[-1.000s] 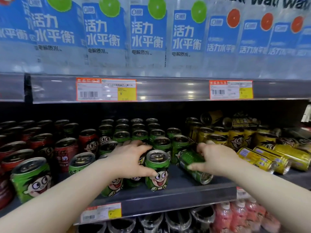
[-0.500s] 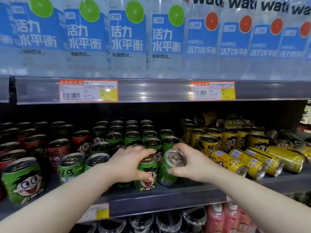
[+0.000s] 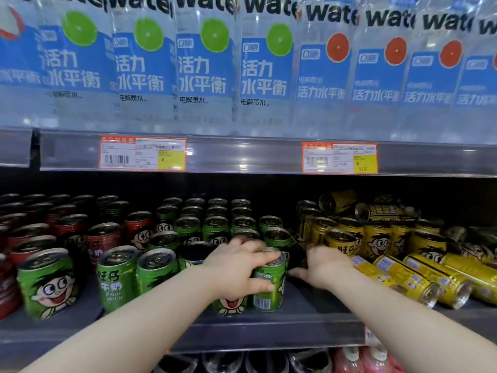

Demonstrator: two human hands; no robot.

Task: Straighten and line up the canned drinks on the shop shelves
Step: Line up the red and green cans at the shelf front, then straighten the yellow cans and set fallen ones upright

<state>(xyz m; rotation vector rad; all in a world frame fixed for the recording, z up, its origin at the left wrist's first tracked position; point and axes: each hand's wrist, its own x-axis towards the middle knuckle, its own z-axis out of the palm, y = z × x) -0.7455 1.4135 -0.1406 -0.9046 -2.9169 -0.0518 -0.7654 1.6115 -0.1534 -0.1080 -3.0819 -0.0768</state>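
Your left hand point(image 3: 236, 267) grips upright green can point(image 3: 269, 286) near shelf point(image 3: 269, 335) front; right hand point(image 3: 325, 267) spread, holding nothing. Toppled yellow cans point(image 3: 411, 281) lie at its 3 o'clock, long axes toward 4 o'clock. Right hand nearer.

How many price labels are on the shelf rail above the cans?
2. One price label sits left of centre, above the green cans; the other sits right of centre, above the yellow cans. More may lie outside the frame.

green cans point(image 3: 269, 285), yellow cans point(image 3: 376, 242), red cans point(image 3: 103, 239)
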